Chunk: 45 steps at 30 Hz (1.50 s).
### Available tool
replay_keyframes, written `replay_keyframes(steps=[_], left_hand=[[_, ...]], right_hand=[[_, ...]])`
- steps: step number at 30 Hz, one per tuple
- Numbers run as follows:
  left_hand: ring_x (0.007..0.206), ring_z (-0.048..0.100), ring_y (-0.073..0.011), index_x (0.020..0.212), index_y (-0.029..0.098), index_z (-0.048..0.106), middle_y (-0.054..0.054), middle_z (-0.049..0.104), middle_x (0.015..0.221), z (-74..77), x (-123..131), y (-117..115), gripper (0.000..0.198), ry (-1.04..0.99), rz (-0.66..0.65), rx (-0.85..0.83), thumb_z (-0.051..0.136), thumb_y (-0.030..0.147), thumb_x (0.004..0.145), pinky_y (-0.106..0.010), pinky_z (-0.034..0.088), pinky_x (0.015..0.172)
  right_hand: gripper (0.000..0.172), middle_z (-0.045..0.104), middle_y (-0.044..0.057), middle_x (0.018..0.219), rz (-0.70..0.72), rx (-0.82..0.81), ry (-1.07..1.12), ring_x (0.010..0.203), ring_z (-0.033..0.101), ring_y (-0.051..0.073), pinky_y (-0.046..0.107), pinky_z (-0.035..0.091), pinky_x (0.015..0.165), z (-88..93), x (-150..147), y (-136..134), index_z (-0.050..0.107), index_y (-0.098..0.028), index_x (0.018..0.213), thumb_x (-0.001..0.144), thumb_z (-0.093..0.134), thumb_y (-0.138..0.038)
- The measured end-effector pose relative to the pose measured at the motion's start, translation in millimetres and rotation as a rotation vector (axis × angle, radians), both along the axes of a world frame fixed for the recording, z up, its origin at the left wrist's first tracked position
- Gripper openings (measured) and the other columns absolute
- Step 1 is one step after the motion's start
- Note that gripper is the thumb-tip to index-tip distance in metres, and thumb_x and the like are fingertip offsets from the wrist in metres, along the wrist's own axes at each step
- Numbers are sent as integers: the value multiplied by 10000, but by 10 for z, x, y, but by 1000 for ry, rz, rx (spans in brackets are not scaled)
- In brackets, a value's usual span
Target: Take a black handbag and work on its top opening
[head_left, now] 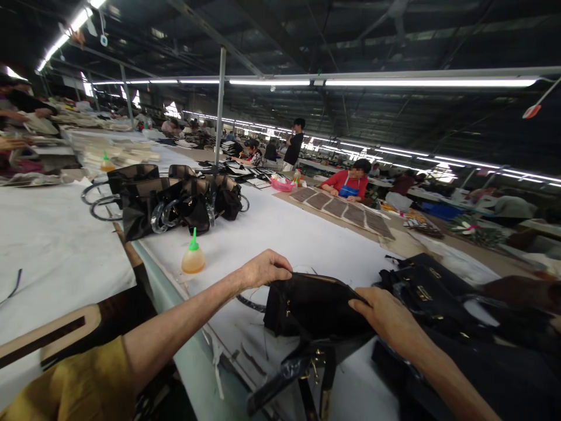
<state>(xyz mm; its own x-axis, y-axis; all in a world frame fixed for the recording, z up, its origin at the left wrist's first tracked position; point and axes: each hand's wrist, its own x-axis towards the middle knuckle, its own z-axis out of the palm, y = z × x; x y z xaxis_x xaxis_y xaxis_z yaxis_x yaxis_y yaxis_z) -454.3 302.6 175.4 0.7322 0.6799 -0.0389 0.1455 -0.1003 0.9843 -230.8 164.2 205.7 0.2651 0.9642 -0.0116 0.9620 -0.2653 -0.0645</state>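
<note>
A black handbag with gold-coloured hardware is held up over the white table in front of me. My left hand pinches its upper left corner between thumb and fingers. At the upper right edge my right hand grips the bag, thumb on the near side. A zipper or trim line runs along the top edge between the hands. Below hang dark straps with gold fittings, partly wrapped in clear plastic. The bag's far side and some of my fingertips are hidden.
A squeeze bottle with a green nozzle and amber liquid stands left of my left hand. Several black handbags are grouped beyond it. More black bags lie at the right. A co-worker in red sits across the table by brown striped panels.
</note>
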Motion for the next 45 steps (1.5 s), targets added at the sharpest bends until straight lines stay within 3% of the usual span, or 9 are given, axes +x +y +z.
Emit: replay_keyframes(steps=[9,18,25,31,35,39,41,45], left_hand=[[459,386,-80,620,114,608,35,440,439,187,125,-8,143,174,62,-52,538,142,498,-186,245,405],[429,393,-78,595,136,545,49,442,452,63,184,-62,113,162,108,25,495,115,495,-185,229,387],[507,443,-81,701,120,598,23,527,570,-11,177,-16,139,12,-29,105,546,163,580,-189,317,472],[533,443,-94,727,132,627,22,518,575,-15,225,-33,175,123,-16,270,613,275,628,-195,319,490],[595,488,-116,824,201,648,23,571,651,86,268,-65,225,317,-19,584,630,350,656,-198,340,545],[629,512,-133,810,248,631,23,592,662,138,249,-96,140,409,-58,906,555,343,740,-205,330,569],[632,518,-137,784,249,617,21,598,662,124,225,-113,130,424,-59,963,508,319,772,-210,329,575],[621,512,-124,784,244,607,28,593,657,115,166,-162,140,434,-20,908,477,295,781,-205,345,598]], right_hand=[[212,590,32,658,-8,-6,-13,641,535,163,248,292,567,18,-28,2,500,-194,618,801,432,-277],[204,594,28,680,-9,-7,-31,685,547,174,246,289,573,-8,-29,-9,497,-206,631,801,430,-297],[230,582,24,664,0,10,-11,687,536,163,242,285,578,6,-23,-27,465,-193,598,803,418,-286],[226,581,25,655,-21,-3,-4,661,527,149,235,278,563,74,-95,-26,469,-184,592,800,429,-264],[220,580,27,658,-35,-3,-5,671,530,151,236,284,576,70,-92,-27,484,-182,605,803,428,-261],[208,584,27,672,-24,-2,21,680,531,151,235,290,585,67,-70,-62,498,-183,627,806,425,-259],[215,580,22,659,-16,-6,29,673,528,148,233,289,582,85,-72,-79,487,-184,617,809,421,-256],[224,575,15,656,18,-9,21,675,522,145,231,286,581,132,-91,-81,463,-183,596,807,423,-249]])
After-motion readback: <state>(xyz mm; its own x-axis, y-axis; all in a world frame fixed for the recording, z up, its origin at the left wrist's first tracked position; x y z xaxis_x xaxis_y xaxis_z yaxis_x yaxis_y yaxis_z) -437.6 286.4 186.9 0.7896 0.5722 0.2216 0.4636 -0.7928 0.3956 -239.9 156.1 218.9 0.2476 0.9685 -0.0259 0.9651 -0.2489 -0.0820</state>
